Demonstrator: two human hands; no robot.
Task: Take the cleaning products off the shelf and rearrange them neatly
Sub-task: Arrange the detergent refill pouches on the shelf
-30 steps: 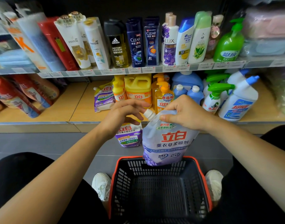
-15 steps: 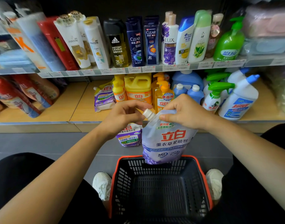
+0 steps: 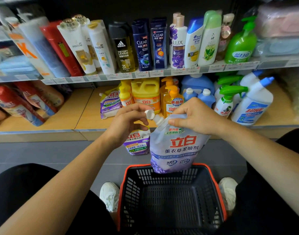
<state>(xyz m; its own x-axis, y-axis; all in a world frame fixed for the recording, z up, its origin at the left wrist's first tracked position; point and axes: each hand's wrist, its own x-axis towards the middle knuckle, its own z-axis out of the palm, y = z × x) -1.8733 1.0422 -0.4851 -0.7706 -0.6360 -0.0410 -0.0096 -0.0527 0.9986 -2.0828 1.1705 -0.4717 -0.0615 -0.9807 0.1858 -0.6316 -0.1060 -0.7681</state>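
Note:
My right hand (image 3: 194, 116) grips the top edge of a pale purple refill pouch (image 3: 176, 150) with red characters, which hangs over the far rim of the basket (image 3: 211, 184). The white screw cap (image 3: 149, 114) on its spout is pinched by the fingertips of my left hand (image 3: 126, 122). A second, smaller purple pouch (image 3: 137, 143) stands on the floor just behind my left hand. A third purple pouch (image 3: 109, 102) leans on the lower shelf (image 3: 64, 116).
The lower shelf holds yellow dish-soap bottles (image 3: 145, 94), blue bottles (image 3: 199, 95), a green-trigger spray bottle (image 3: 225, 102) and white toilet-cleaner bottles (image 3: 252, 102). Shampoo bottles (image 3: 142, 44) line the upper shelf. My white shoes (image 3: 109, 195) flank the black, orange-rimmed basket on the grey floor.
My left fingers have shifted onto the pouch's white cap. The pouch has lifted slightly and stays over the basket.

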